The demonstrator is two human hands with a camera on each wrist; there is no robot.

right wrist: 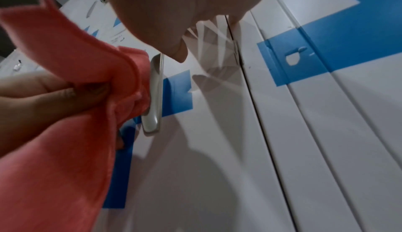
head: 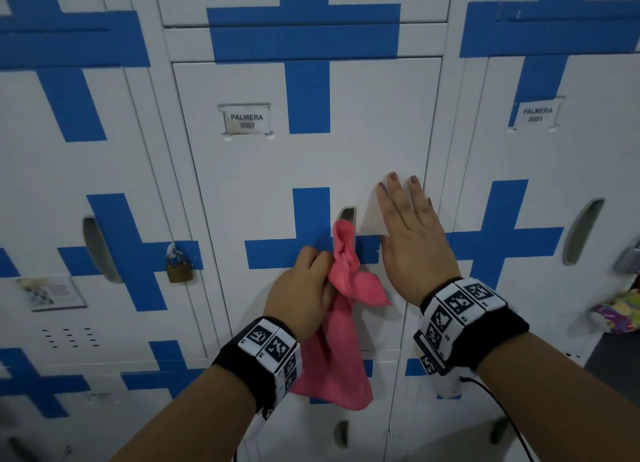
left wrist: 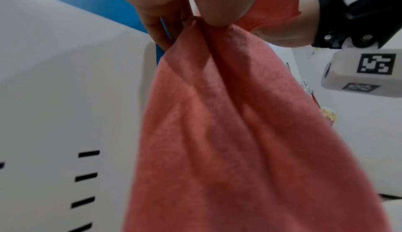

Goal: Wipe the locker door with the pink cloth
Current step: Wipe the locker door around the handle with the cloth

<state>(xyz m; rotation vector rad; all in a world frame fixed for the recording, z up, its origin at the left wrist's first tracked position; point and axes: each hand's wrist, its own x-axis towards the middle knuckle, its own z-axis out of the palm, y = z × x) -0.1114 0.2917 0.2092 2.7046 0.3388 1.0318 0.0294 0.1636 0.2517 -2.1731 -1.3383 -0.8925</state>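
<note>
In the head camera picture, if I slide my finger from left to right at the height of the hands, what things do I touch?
Brass padlock → left hand → pink cloth → right hand → colourful bundle at the right edge.

two hands, one pink cloth, two name labels, one padlock.

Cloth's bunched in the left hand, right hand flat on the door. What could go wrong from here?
1. The pink cloth is gripped in a bunch by the left hand, most of it dangling, so little fabric may meet the locker door.
2. It hangs over the recessed handle and could snag there.
3. The right hand may smudge the door.
</note>
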